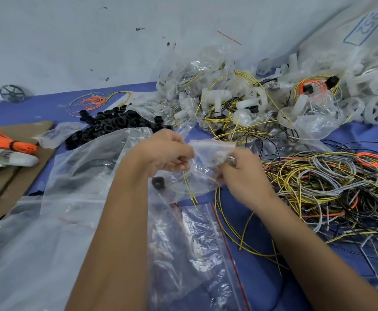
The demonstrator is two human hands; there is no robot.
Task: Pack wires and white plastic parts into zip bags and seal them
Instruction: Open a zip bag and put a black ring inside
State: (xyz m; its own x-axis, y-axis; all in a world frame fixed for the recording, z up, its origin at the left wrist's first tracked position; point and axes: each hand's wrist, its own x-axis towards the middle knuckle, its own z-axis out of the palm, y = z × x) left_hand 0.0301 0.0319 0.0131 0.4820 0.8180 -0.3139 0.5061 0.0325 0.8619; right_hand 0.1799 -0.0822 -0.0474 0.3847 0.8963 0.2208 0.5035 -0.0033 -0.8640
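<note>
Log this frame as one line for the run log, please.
stage: bagging | left hand: grips zip bag | right hand: grips same bag | inside: yellow wire, black ring | seal: cannot tell

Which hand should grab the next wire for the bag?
Right, probably. The right hand sits beside the wire tangle, which lies on its side. The left hand pinches the zip bag and can hold it. Both hands grip the bag now, so the right must let go first.

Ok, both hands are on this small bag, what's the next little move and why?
Probably pinch along the mouth of the small clear zip bag to seal it: left hand and right hand grip its top, and a yellow wire and black ring seem to sit inside.
</note>
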